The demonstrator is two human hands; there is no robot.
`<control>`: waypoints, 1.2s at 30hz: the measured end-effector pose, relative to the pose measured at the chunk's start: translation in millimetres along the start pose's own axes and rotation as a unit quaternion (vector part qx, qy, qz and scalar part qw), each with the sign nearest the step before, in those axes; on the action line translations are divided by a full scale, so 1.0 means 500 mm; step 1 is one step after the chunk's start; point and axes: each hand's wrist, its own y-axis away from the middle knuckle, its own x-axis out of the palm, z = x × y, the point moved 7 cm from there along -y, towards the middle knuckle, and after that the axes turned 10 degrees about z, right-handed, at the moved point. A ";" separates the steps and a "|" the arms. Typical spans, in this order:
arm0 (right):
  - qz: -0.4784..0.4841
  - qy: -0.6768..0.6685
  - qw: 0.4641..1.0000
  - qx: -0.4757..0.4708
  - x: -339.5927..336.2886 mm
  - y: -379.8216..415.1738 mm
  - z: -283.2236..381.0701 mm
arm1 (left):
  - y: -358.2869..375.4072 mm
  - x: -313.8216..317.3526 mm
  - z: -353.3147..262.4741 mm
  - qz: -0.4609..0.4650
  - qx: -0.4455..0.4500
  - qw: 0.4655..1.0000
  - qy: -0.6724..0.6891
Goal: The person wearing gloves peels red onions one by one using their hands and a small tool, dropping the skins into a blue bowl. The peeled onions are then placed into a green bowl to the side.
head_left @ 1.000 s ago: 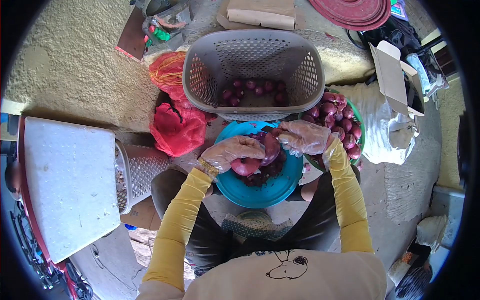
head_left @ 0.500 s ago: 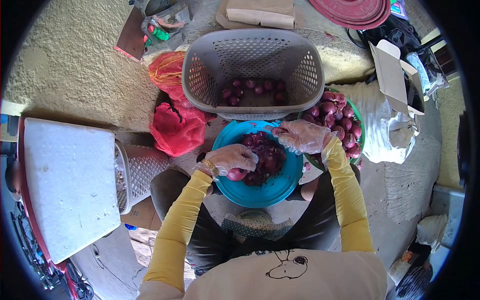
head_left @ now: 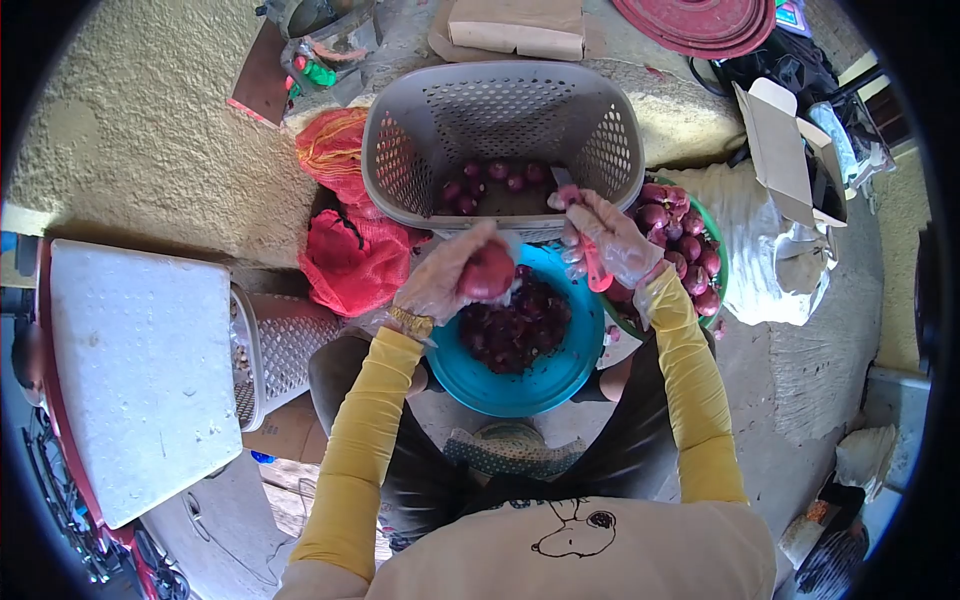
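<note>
A red onion (head_left: 487,273) is held in my gloved left hand (head_left: 445,275), above the left rim of the blue basin (head_left: 455,375). My gloved right hand (head_left: 612,240) grips a small knife by its pink handle (head_left: 597,272), with the blade pointing up over the front rim of the crate. A small purple piece (head_left: 564,197) is by the fingertips of that hand. Dark onion skins (head_left: 515,325) lie inside the basin. Several peeled-looking onions (head_left: 498,171) rest on the floor of the grey perforated crate (head_left: 500,85). Many whole onions (head_left: 692,248) fill a green basin (head_left: 722,245) at the right.
A red mesh sack (head_left: 340,260) lies left of the crate. Further left are a perforated basket (head_left: 290,335) and a white foam lid (head_left: 145,370). A white sack (head_left: 760,250) and an open carton (head_left: 780,150) stand at the right. Cardboard (head_left: 515,25) lies behind the crate.
My left hand has risen from the basin, lifting the onion to its upper left rim. My right hand has moved up slightly, and the knife's pink handle now shows.
</note>
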 end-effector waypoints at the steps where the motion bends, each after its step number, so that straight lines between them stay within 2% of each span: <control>1: -0.026 0.005 1.000 0.001 -0.006 0.001 0.002 | -0.006 -0.008 -0.009 -0.019 0.050 0.994 0.091; 2: -0.026 0.006 1.000 0.000 0.002 0.003 0.014 | -0.010 -0.014 -0.019 -0.038 0.099 0.978 0.181; 3: -0.041 -0.017 0.999 0.017 0.007 0.007 0.022 | -0.017 -0.014 -0.022 -0.038 0.100 0.978 0.181; 5: -0.055 -0.039 0.997 0.035 0.001 0.007 0.021 | -0.023 -0.032 -0.038 -0.083 0.168 0.953 0.236; 6: -0.038 -0.047 0.998 0.028 -0.007 0.000 0.019 | -0.022 -0.039 -0.047 -0.106 0.202 0.937 0.263; 8: -0.021 -0.054 0.998 0.021 -0.008 -0.010 0.011 | -0.028 -0.040 -0.057 -0.099 0.216 0.935 0.265; 10: -0.013 -0.152 0.987 -0.055 -0.001 -0.023 0.017 | -0.034 -0.046 -0.069 -0.102 0.263 0.914 0.293; 11: -0.012 -0.152 0.987 -0.055 -0.010 -0.029 0.007 | -0.034 -0.042 -0.070 -0.103 0.264 0.913 0.293; 13: 0.095 -0.219 0.963 -0.128 -0.008 -0.042 0.017 | -0.037 -0.027 -0.083 -0.060 0.290 0.902 0.315; 14: 0.096 -0.218 0.963 -0.128 0.003 -0.040 0.027 | -0.040 -0.027 -0.083 -0.060 0.291 0.902 0.314; 16: -0.005 -0.231 0.968 -0.094 0.010 -0.030 0.039 | -0.042 -0.030 -0.090 -0.055 0.314 0.907 0.275; 20: 0.019 -0.166 0.980 -0.110 0.019 -0.032 0.032 | -0.046 -0.027 -0.090 -0.057 0.308 0.912 0.266; 22: 0.002 -0.081 0.993 -0.087 0.024 -0.031 0.026 | -0.050 -0.024 -0.087 -0.048 0.298 0.909 0.286; 26: -0.024 -0.041 0.998 -0.042 0.031 -0.037 0.031 | -0.048 -0.018 -0.086 -0.042 0.276 0.909 0.311; 28: -0.089 0.182 0.974 -0.102 0.050 -0.036 0.068 | -0.053 -0.014 -0.074 -0.032 0.208 0.921 0.327; 29: -0.089 0.182 0.974 -0.102 0.054 -0.039 0.065 | -0.054 -0.016 -0.070 -0.032 0.208 0.922 0.326; 31: 0.017 0.081 0.979 -0.184 0.081 -0.045 0.073 | -0.062 -0.012 -0.044 -0.026 0.128 0.938 0.322; 32: 0.017 0.081 0.979 -0.185 0.081 -0.042 0.076 | -0.061 -0.011 -0.043 -0.026 0.128 0.938 0.322; 34: 0.042 0.138 0.977 -0.159 0.091 -0.038 0.081 | -0.061 0.034 -0.042 0.120 0.093 0.920 0.362; 35: 0.042 0.138 0.977 -0.158 0.090 -0.038 0.077 | -0.056 0.047 -0.046 0.120 0.093 0.920 0.362; 36: 0.042 0.082 0.985 -0.146 0.084 -0.042 0.065 | -0.050 0.064 -0.060 0.101 0.109 0.935 0.323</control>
